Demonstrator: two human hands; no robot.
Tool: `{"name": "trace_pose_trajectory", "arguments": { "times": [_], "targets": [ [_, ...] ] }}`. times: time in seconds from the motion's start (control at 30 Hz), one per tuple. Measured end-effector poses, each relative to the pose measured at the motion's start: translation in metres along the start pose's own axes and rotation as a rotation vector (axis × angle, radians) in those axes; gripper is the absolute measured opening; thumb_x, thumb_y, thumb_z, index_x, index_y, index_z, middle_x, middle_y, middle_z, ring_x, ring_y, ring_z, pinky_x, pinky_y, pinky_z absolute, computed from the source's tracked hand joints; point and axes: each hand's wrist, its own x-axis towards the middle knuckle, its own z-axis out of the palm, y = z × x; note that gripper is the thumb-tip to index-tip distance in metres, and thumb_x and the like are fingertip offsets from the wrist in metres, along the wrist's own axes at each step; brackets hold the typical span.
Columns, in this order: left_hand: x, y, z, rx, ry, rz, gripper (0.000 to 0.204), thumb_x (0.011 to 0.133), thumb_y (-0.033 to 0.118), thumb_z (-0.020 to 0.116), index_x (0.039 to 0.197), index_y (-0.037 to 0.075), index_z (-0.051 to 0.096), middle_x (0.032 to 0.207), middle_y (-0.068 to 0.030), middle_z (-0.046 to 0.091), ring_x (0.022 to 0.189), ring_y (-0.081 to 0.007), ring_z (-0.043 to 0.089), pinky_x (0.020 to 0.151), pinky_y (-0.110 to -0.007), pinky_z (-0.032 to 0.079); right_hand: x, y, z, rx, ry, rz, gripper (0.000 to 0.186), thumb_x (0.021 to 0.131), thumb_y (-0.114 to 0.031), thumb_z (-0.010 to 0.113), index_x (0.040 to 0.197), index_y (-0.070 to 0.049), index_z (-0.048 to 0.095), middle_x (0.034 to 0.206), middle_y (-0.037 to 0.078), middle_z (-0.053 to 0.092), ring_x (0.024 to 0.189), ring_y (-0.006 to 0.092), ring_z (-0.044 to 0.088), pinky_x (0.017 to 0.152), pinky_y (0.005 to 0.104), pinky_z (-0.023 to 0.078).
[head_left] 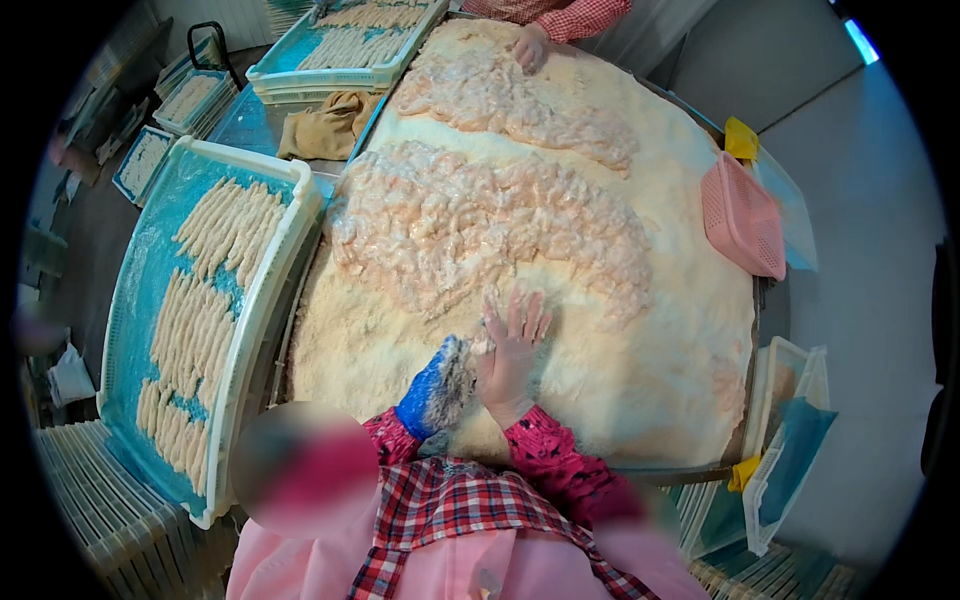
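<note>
Grip: right hand [512, 362] spread flat, anything beneath hidden; blue-gloved left hand [437, 390] half-curled alongside, contents unclear. Across the counter [685, 474], pale powder [640, 400] surrounds a glistening mound [470, 225] just beyond both hands; at left, a tray [255, 330] bears coated strips [190, 335]. The step appears to be hand-coating; the next move calls for fingers closing around one piece.

Premises appear to be a food-processing workroom. Centre of frame: a broad table [700, 473] under pale powder [660, 350] and raw, meat-like pieces [470, 225]. At left, a tray [150, 250] of coated strips [190, 335]; stacked trays [110, 500] occupy the lower left.
</note>
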Motion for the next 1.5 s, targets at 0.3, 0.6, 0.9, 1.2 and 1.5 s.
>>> {"name": "trace_pose_trajectory", "arguments": {
  "times": [0.3,0.6,0.9,1.2,1.5],
  "targets": [
    [-0.012,0.031,0.025,-0.330,0.042,0.232,0.042,0.093,0.035,0.047,0.122,0.004,0.049,0.100,-0.0074,0.056,0.086,-0.0162,0.053,0.072,-0.027,0.044,-0.038,0.047,-0.024,-0.116,-0.100,0.370,0.045,0.075,-0.015,0.065,0.116,-0.004,0.051,0.115,0.017,0.051,0.105,0.0292,0.050,0.089,0.0394,0.041],
    [-0.027,0.051,0.059,0.055,0.131,0.209,0.039,0.093,0.017,0.049,0.130,0.005,0.043,0.099,-0.0093,0.059,0.072,-0.0113,0.055,0.063,-0.023,0.046,-0.028,0.056,-0.007,0.283,0.040,0.299,0.025,0.075,0.003,0.056,0.098,-0.006,0.060,0.096,0.007,0.059,0.088,0.0206,0.056,0.074,0.0285,0.046],
    [-0.016,0.060,0.108,-0.202,-0.027,0.256,0.049,0.096,0.027,0.042,0.137,0.006,0.030,0.133,-0.0166,0.042,0.113,-0.0266,0.049,0.096,-0.037,0.039,-0.015,0.028,-0.009,1.747,0.074,1.193,0.026,0.093,-0.021,0.050,0.112,-0.005,0.056,0.095,0.002,0.060,0.081,0.0120,0.057,0.073,0.0256,0.046],
    [0.017,0.064,0.107,-0.132,-0.139,0.605,0.056,0.096,0.028,0.041,0.143,0.007,0.019,0.144,-0.0132,0.029,0.131,-0.0252,0.031,0.107,-0.040,0.027,-0.016,-0.041,-0.001,0.753,0.197,0.104,0.081,0.091,-0.060,0.015,0.142,0.002,0.009,0.149,0.020,0.010,0.138,0.0300,0.011,0.111,0.0408,0.011],
    [0.002,0.031,0.094,0.582,-0.420,0.854,0.070,0.093,0.037,0.043,0.143,0.000,0.011,0.149,-0.0163,0.015,0.138,-0.0248,0.015,0.111,-0.036,0.012,0.001,-0.042,-0.012,0.502,0.196,0.050,0.076,0.092,-0.054,0.017,0.143,0.002,0.005,0.148,0.024,0.004,0.138,0.0390,0.002,0.111,0.0467,0.005]
  ]
}}
